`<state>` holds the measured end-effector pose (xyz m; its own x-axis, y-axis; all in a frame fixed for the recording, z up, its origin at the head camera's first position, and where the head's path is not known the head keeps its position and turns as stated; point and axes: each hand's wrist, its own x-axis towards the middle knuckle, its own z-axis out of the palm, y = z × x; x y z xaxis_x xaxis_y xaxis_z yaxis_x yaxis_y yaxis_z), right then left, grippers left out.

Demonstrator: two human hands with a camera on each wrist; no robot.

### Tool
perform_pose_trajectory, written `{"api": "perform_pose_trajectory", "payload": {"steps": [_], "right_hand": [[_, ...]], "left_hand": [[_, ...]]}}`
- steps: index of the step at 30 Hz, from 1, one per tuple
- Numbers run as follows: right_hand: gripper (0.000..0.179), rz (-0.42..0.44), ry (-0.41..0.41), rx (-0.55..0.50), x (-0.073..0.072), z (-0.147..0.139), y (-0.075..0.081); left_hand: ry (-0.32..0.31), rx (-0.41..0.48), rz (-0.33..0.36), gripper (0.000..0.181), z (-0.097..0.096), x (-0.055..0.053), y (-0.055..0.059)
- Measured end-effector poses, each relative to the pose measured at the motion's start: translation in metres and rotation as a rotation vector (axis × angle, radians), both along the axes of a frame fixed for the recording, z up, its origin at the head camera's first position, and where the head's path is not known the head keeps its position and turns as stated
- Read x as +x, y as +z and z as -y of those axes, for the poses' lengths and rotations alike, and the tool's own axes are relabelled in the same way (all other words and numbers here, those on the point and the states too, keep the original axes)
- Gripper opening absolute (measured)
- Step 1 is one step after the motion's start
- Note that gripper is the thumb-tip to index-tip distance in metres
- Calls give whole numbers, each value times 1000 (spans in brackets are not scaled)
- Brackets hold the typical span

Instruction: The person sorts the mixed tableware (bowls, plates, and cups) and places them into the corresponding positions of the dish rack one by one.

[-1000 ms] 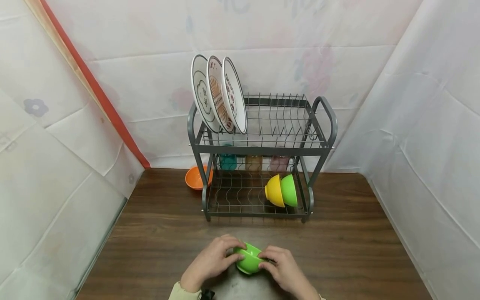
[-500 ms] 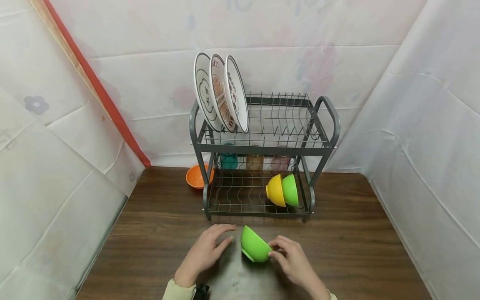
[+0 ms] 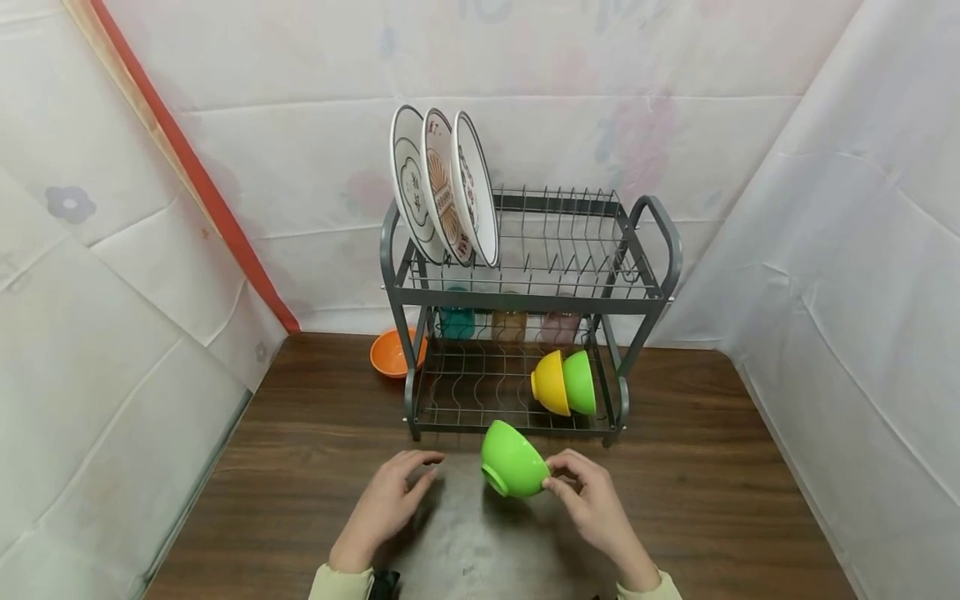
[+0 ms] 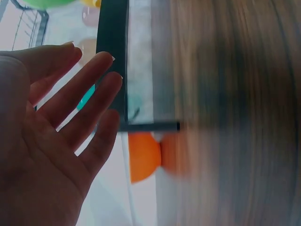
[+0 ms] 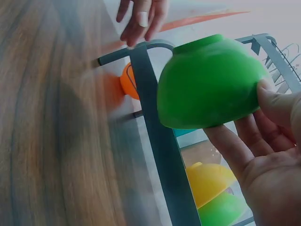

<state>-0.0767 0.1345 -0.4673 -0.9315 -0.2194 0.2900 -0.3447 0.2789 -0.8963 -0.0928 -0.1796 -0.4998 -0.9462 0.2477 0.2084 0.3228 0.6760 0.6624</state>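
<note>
My right hand [image 3: 592,500] pinches a green bowl [image 3: 512,460] by its rim, thumb on the outer wall and fingers on the inner side. The bowl is tilted on its side, its foot facing down and left, lifted in front of the dish rack [image 3: 525,300]. In the right wrist view the same bowl [image 5: 211,84] fills the middle. My left hand [image 3: 386,504] is apart from the bowl, to its left, fingers loosely extended with nothing in them. On the rack's lower tier, a yellow bowl [image 3: 549,383] and another green bowl [image 3: 580,383] stand on edge at the right.
Three patterned plates [image 3: 476,192] stand upright at the upper tier's left. Behind the lower tier are teal [image 3: 457,322], amber [image 3: 508,325] and pink [image 3: 560,327] glasses. An orange bowl [image 3: 390,354] sits on the wooden table [image 3: 300,467] beside the rack's left leg. Fabric walls enclose the table.
The left hand has let go of the green bowl and drawn back left. The right hand has raised the bowl and carried it forward toward the rack, tipping it on its side.
</note>
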Motion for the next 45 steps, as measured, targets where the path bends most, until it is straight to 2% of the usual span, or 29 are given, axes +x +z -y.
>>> {"api": "perform_pose_trajectory", "payload": {"steps": [5, 9, 16, 21, 26, 30, 33, 37, 45], "right_hand": [[13, -23, -54, -61, -8, 4, 2], [13, -41, -126, -94, -17, 11, 1], [15, 19, -260, -217, -34, 26, -7], [13, 58, -297, -266, -45, 35, -8], [14, 67, -349, -261, -55, 41, -11], [13, 39, -381, -209, -52, 48, 5], [13, 15, -408, -192, -55, 48, -1], [12, -9, -439, -177, -68, 46, -26], [12, -65, -486, -116, -75, 51, -30]], "left_hand": [[101, 1, -9, 22, 18, -1, 0], [138, -8, -3, 22, 29, 0, -1], [136, -19, 32, 20, 32, 1, -6], [119, -39, 82, 19, 27, 0, -8], [68, -60, 147, 17, 20, 0, -7], [21, -68, 122, 15, 14, 0, -8], [-28, -62, 104, 15, 7, 2, -10], [-115, -42, 117, 18, -7, 3, -12], [-292, 4, 126, 20, -45, 4, -10]]}}
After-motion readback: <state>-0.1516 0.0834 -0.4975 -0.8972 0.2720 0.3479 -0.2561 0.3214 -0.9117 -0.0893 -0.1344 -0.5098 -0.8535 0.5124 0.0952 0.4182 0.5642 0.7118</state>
